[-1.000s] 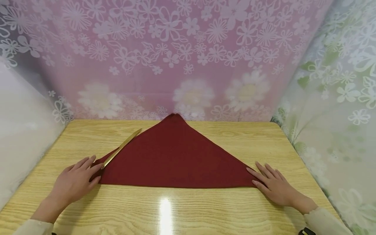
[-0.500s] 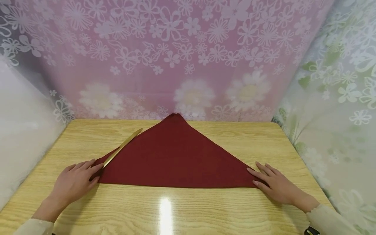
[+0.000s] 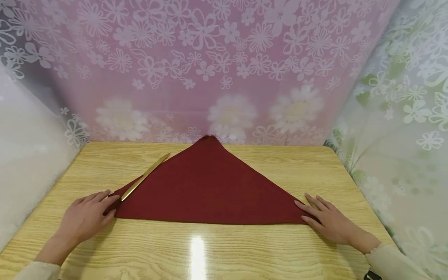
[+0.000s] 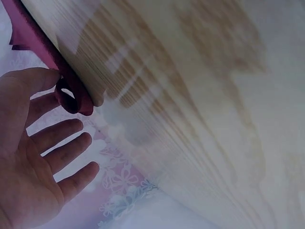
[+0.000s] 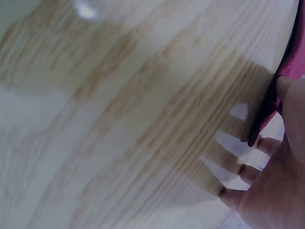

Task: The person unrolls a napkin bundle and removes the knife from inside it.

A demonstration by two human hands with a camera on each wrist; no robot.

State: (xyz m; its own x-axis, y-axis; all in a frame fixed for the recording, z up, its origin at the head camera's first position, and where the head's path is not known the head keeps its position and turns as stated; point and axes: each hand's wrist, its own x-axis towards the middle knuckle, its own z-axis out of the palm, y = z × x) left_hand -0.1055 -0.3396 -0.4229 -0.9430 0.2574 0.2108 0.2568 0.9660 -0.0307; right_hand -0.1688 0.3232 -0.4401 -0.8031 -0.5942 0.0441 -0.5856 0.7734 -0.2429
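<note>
A dark red cloth napkin (image 3: 210, 186) lies folded in a triangle, with its long edge toward me and its point at the table's far edge. My left hand (image 3: 85, 217) pinches the left corner between thumb and index finger; in the left wrist view that corner of the napkin (image 4: 78, 98) curls into a small loop, and the other fingers are spread. At the right corner, my right hand (image 3: 330, 221) holds the napkin between thumb and index finger. A slim gold piece of cutlery, like a table knife (image 3: 145, 177), lies slanted along the napkin's left edge, its near end close to my left fingers.
The wood-grain table (image 3: 140, 249) has a bright light reflection near the front. A pink flowered curtain (image 3: 175, 85) hangs behind its far edge. Pale flowered sheets (image 3: 399, 155) stand close along both sides.
My left hand has shifted slightly left, drawing the napkin's left corner with it. The right hand stays at its corner, and the knife lies nearly as before.
</note>
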